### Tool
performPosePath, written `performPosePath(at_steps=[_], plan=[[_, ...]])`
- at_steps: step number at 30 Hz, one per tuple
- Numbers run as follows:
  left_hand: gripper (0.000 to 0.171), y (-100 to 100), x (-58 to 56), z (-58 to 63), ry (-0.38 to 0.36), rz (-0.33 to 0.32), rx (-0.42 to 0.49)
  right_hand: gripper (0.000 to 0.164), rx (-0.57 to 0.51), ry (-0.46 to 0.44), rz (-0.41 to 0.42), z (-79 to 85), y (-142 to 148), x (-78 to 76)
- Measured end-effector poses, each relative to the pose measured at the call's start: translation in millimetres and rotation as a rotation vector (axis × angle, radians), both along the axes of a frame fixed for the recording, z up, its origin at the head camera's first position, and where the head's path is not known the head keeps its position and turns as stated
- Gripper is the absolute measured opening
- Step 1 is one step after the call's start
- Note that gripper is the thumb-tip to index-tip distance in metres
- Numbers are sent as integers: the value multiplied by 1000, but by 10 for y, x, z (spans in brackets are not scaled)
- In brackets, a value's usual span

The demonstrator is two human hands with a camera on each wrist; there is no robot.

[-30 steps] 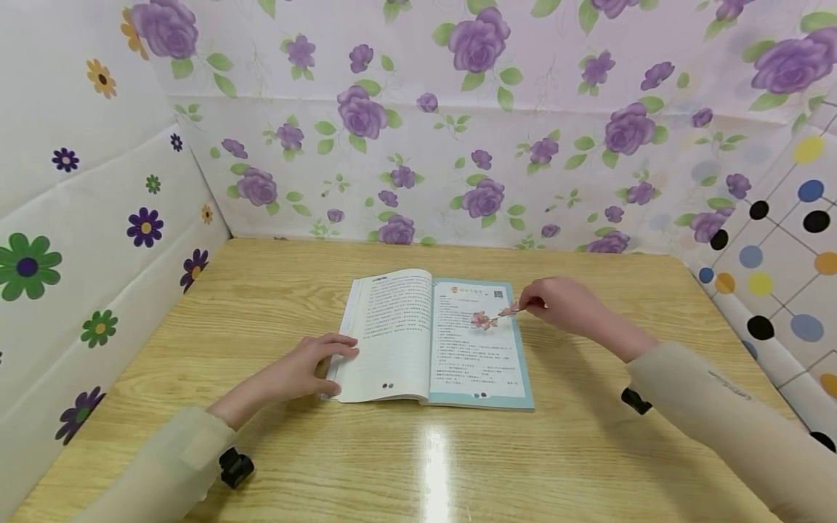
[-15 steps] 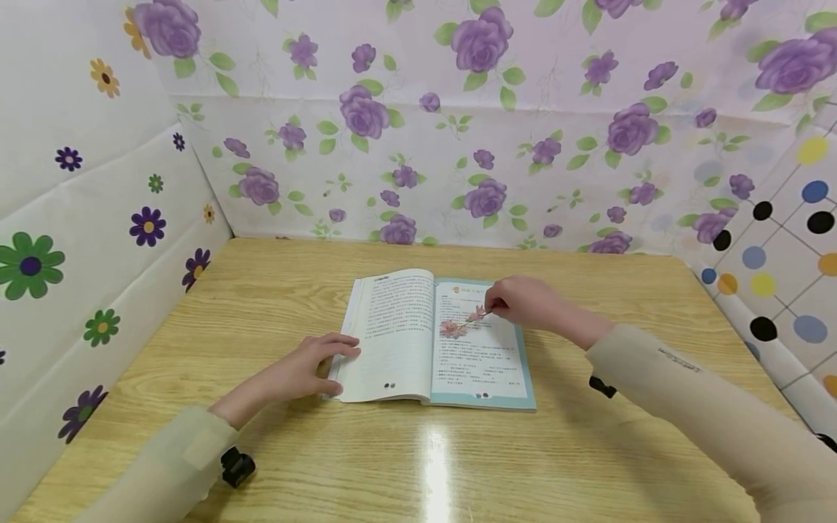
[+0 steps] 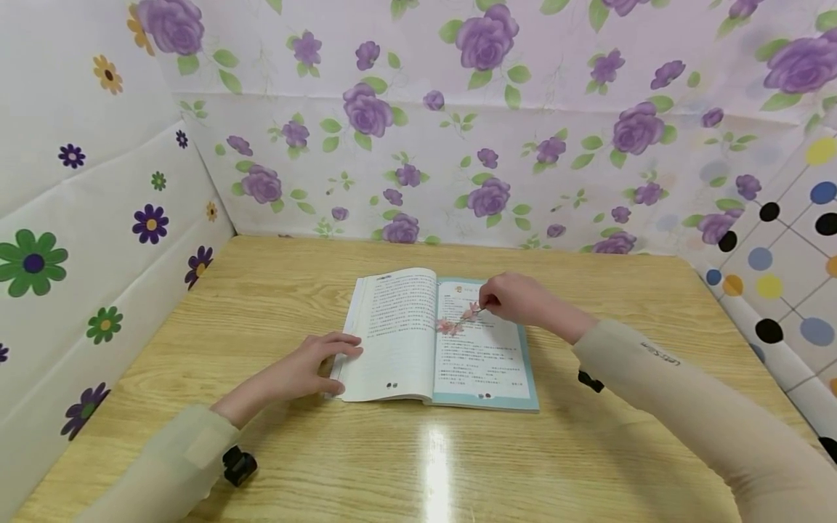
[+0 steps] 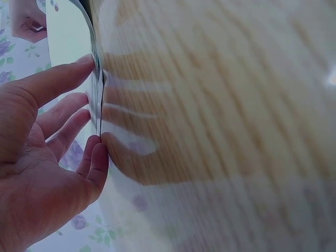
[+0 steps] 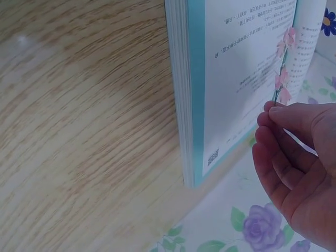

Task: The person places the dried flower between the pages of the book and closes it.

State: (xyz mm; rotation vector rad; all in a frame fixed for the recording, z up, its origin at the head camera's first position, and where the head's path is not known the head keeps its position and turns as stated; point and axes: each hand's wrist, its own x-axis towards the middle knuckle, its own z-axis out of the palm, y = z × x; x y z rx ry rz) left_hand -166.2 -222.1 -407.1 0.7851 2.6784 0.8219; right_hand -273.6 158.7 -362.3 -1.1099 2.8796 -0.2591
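An open book lies on the wooden table, its right page bordered in light blue. Along the book's left edge rests my left hand, thumb and fingers spread. The left wrist view shows those fingertips touching the edge of the page stack. My right hand is over the upper part of the right page. Between thumb and forefinger it pinches the thin stem of a pink blossom sprig. In the right wrist view the sprig's flowers reach across the page toward the book's middle fold.
The wooden table surrounds the book on all sides. Behind it hangs a cloth wall with purple roses. Flower-printed cloth closes the left side, and a dotted panel stands at the right. A black wrist mount sits under each sleeve.
My right hand has moved left from the book's right edge to above the right page, bringing the blossom sprig close to the middle fold. The left hand has stayed on the book's left edge.
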Motion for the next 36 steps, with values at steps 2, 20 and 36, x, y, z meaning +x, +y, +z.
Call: performPosePath(at_steps=[2, 20, 36], plan=[[56, 3, 0, 6, 1, 3, -2, 12, -2, 8, 0, -9, 4, -12], [55, 10, 24, 28, -7, 5, 5, 10, 13, -11, -23, -98, -21, -93], [55, 12, 23, 30, -10, 6, 5, 11, -14, -23, 12, -143, -53, -87]])
